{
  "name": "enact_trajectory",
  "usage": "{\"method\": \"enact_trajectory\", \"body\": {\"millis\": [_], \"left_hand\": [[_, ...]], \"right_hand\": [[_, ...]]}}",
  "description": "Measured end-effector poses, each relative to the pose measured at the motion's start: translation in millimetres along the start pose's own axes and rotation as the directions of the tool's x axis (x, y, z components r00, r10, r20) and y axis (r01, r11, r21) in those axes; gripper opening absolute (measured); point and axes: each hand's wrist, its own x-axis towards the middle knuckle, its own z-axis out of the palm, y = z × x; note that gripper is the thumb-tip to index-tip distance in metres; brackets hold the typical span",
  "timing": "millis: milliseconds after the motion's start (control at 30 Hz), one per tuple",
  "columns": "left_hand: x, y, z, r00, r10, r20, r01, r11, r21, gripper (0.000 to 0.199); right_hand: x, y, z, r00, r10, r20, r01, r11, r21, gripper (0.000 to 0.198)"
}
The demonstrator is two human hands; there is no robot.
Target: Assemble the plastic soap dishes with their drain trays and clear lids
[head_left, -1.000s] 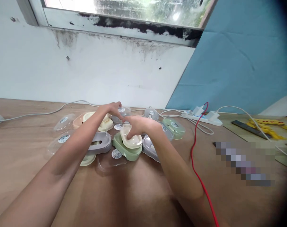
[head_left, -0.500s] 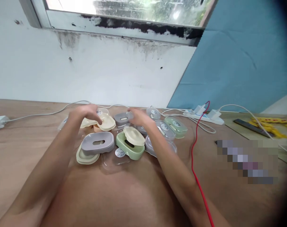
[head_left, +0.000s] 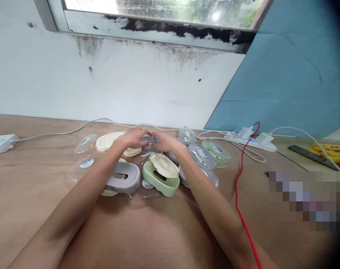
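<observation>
Clock set on the middle of the pile, 12 toward the wall. Grey shell [head_left: 150,139] sits at 12, between the two hands: left hand [head_left: 134,137] pinching its left end, right hand [head_left: 167,141] pinching its right; the far-side fingers are out of sight. Progress, as judged: at 3, a green box [head_left: 216,153] and a grey box [head_left: 202,157] look complete under labelled clear lids. Left to put together, apparently: mauve shell [head_left: 127,177] at 7–8, lidless; green shell [head_left: 170,187] at 5, lidless, with a cream insert [head_left: 164,165] lying askew on it; cream pieces [head_left: 109,141] at 10; loose clear covers [head_left: 85,164] at 9. Hard to make out: the left forearm hides part of the mauve shell and the cream piece beneath; the right forearm covers part of another grey box [head_left: 211,179] near 4; the transparent edges blend into the tabletop [head_left: 122,231]. Full count not possible.
</observation>
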Motion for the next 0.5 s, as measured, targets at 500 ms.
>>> {"method": "enact_trajectory", "body": {"millis": [500], "left_hand": [[7,-1,2,0.969,0.046,-0.241,-0.139,0.912,-0.386,0.055]], "right_hand": [[-10,10,-33,0.919,0.283,-0.275,-0.270,0.959,0.082,0.064]]}}
